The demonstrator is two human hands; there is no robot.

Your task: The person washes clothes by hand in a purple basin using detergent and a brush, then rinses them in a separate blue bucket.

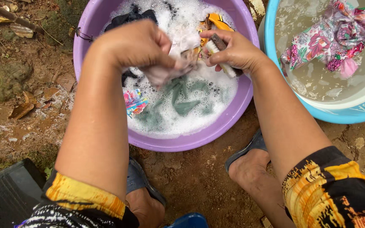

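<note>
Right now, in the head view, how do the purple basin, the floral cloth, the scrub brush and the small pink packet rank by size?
1. Purple basin, clearly largest.
2. Floral cloth.
3. Scrub brush and pink packet: about alike, and the right hand hides much of the brush.

— What is in my left hand [134,44]?
— A wet, pale greyish cloth [170,69], bunched and soapy, stretched across to my right hand [233,50], upper middle of the frame, above the suds.
— And in my right?
— A scrub brush [221,57] with a brown back and white bristles, tilted, its bristles towards the cloth.
</note>
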